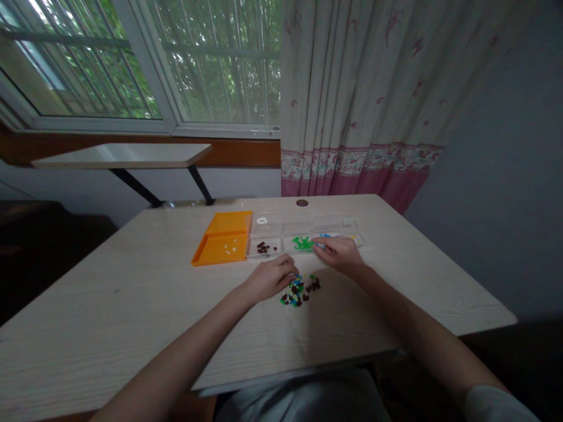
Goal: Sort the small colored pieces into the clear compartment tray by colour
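A small heap of mixed coloured beads point(300, 290) lies on the pale wooden table point(132, 293). My left hand point(271, 278) rests at the heap's left edge, fingers curled and pinched together on the beads. My right hand point(338, 252) reaches to the clear compartment box point(303, 234), fingertips pinched at the border between the green beads point(301, 242) and the blue beads point(325, 236). What either pinch holds is too small to make out. Dark brown beads point(263, 248) fill another compartment.
An orange lid or tray point(223, 238) with a few white bits lies left of the clear box. A round cable hole point(302, 203) sits near the table's far edge. Behind are a window, a shelf point(123, 155) and a flowered curtain point(360, 117).
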Available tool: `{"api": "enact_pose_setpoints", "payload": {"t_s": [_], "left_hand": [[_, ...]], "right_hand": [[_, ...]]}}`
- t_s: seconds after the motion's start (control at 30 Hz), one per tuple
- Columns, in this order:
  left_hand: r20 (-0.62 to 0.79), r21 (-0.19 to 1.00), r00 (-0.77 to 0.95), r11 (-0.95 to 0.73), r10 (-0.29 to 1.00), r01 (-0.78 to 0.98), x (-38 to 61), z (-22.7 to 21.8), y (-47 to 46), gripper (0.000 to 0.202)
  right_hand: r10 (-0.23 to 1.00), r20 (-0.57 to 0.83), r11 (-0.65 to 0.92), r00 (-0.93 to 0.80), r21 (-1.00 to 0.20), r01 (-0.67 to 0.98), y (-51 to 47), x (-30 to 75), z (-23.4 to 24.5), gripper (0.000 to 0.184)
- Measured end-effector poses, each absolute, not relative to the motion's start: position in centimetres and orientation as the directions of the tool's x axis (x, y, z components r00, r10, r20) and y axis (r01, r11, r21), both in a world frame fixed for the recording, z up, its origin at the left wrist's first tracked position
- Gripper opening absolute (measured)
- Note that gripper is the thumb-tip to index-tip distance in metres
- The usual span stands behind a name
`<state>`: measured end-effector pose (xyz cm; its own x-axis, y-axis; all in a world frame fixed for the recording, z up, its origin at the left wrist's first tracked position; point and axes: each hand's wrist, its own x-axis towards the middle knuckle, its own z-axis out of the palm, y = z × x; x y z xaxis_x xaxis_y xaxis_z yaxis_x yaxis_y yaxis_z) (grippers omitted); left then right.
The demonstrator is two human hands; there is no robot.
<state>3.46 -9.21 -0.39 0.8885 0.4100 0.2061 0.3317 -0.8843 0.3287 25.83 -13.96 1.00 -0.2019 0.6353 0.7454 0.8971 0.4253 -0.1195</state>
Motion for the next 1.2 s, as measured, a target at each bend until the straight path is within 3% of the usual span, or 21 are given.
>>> {"api": "enact_pose_setpoints", "payload": {"t_s": [0.3,0.5,0.67,0.87,1.2], "left_hand": [[0.255,0.395,0.865,-0.863,0.431,0.314,3.4,-0.7,-8.8,0.022],[0.300,0.442,0.830,-0.839,0.470,0.316,3.4,-0.7,-8.6,0.023],[0.343,0.459,0.795,-0.828,0.500,0.322,3.4,-0.5,-8.7,0.024],[0.365,0.432,0.779,-0.834,0.509,0.343,3.3,-0.2,-8.8,0.026],[0.349,0.425,0.785,-0.833,0.511,0.353,3.4,-0.1,-8.9,0.024]], "right_hand": [[0.828,0.561,0.204,-0.019,-0.269,0.941,-12.7,26.2,0.1,0.025],[0.888,0.459,0.119,0.029,-0.291,0.949,-12.2,26.3,0.0,0.028],[0.910,0.385,0.265,-0.157,-0.247,0.932,-13.0,24.9,-0.1,0.022],[0.818,0.451,0.491,-0.357,-0.224,0.842,-13.9,22.8,-0.9,0.017],[0.772,0.546,0.500,-0.325,-0.207,0.841,-13.8,23.4,-0.9,0.016]]}}
